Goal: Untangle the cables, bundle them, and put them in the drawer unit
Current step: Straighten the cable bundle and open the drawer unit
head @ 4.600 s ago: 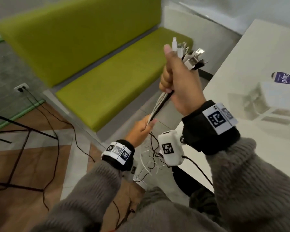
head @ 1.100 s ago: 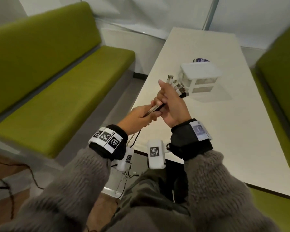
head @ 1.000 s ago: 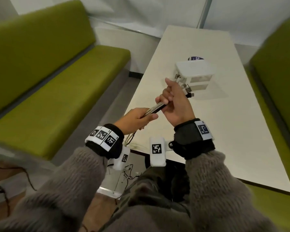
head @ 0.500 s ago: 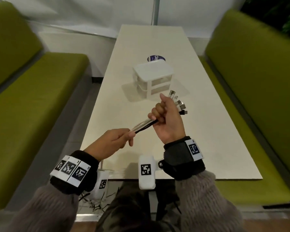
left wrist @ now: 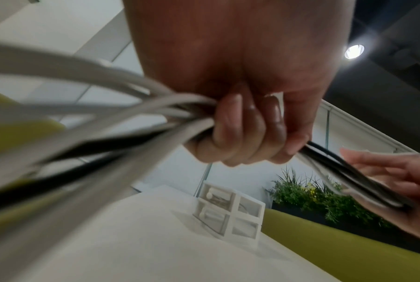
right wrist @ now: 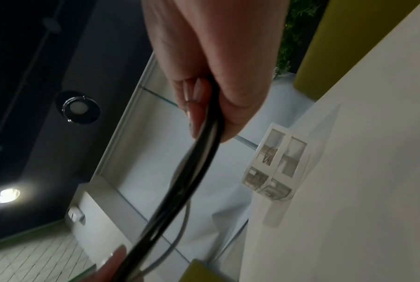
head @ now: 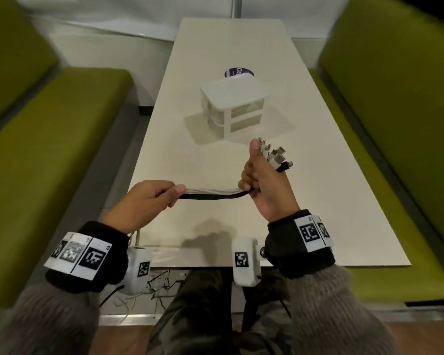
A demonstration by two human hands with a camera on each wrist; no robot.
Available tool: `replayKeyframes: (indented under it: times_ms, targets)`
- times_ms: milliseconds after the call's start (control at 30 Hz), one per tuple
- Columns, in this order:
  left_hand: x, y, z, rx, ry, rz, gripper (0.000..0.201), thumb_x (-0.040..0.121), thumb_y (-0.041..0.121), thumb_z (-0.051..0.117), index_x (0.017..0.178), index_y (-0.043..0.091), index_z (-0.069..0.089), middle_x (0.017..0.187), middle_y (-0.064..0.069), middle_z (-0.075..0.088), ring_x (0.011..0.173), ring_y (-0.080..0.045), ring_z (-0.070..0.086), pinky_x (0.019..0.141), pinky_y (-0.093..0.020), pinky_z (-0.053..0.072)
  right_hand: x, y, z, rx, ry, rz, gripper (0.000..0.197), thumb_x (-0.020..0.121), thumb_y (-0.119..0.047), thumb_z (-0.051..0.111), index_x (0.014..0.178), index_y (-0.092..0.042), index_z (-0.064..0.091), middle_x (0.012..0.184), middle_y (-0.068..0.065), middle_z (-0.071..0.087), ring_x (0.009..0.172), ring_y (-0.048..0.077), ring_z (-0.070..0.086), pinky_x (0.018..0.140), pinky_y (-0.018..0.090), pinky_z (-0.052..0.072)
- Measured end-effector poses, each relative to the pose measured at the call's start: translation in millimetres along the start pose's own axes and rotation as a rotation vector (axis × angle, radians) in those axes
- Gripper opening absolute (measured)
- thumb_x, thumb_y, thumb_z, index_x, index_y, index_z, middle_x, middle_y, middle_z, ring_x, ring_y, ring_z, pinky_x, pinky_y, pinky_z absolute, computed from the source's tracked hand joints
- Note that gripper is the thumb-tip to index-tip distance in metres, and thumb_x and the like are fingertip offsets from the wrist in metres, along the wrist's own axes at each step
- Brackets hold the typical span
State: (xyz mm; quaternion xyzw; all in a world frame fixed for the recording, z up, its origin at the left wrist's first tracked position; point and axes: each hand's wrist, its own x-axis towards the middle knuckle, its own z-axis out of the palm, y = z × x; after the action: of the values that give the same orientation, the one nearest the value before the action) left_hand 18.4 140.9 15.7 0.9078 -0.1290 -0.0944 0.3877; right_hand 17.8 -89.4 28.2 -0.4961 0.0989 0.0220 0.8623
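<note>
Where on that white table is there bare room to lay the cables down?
The white table is bare between its near edge and the white plastic drawer unit, and along its left side. Past the unit it is crowded by a round dark blue sticker.

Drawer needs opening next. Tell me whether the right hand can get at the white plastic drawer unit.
Probably not yet: the right hand grips the cable bundle, though bare table lies before the drawer unit.

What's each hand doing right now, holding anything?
Left hand: closed round the cable bundle.
Right hand: closed round the same bundle just below the connector ends.
</note>
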Motion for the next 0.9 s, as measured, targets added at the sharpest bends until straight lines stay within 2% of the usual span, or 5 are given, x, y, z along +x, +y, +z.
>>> replayKeyframes:
  times_ms: [167,500,700,800,900]
  targets:
    - [-3.3,14.0,-12.1,0.001,0.061,0.025,0.044,0.090,0.037,0.054,0.051,0.021,0.043,0.046,0.009,0.030,0.044,-0.008,0.029,0.044,-0.016,0.022,-3.8,18.5,4.0,-0.214,-0.105,0.094,0.037,0.094,-0.036,0.057,0.068,-0.024,0.034,0.053,-0.008,0.021,0.045,0.006,0.021,0.043,0.019,0.025]
    - [9.4,43.9,-31.1,0.253,-0.085,0.125,0.037,0.088,0.045,0.055,0.065,0.016,0.054,0.051,0.006,0.042,0.046,-0.002,0.041,0.045,-0.014,0.031,-14.2,42.2,37.4,-0.595,-0.262,0.132,0.039,0.091,-0.059,0.044,0.079,-0.022,0.051,0.062,-0.008,0.040,0.048,0.007,0.028,0.042,0.016,0.024]
    - [10.3,52.2,-30.8,0.231,-0.144,0.134,0.034,0.093,0.038,0.050,0.066,0.017,0.052,0.055,0.008,0.040,0.049,-0.002,0.038,0.048,-0.014,0.030,-15.3,45.0,36.2,-0.639,-0.384,0.039,0.098,0.068,-0.088,0.027,0.103,-0.003,0.060,0.061,0.005,0.032,0.047,0.012,0.028,0.045,0.020,0.025]
    - [12.9,52.3,-30.3,0.234,-0.195,0.102,0.033,0.096,0.035,0.044,0.073,0.014,0.055,0.063,0.004,0.045,0.058,-0.007,0.040,0.053,-0.016,0.032,-21.7,45.1,37.5,-0.697,-0.503,-0.010,0.078,0.056,-0.094,0.044,0.095,-0.028,0.060,0.078,0.008,0.046,0.060,0.011,0.043,0.054,0.020,0.034]
    - [13.3,54.5,-27.9,0.204,-0.230,0.081,0.036,0.097,0.036,0.043,0.082,0.007,0.059,0.066,0.005,0.049,0.056,-0.003,0.041,0.052,-0.010,0.035,-19.5,43.6,36.3,-0.705,-0.502,0.047,0.034,0.076,-0.052,0.071,0.087,-0.023,0.057,0.072,-0.004,0.056,0.060,0.004,0.051,0.055,0.019,0.038]
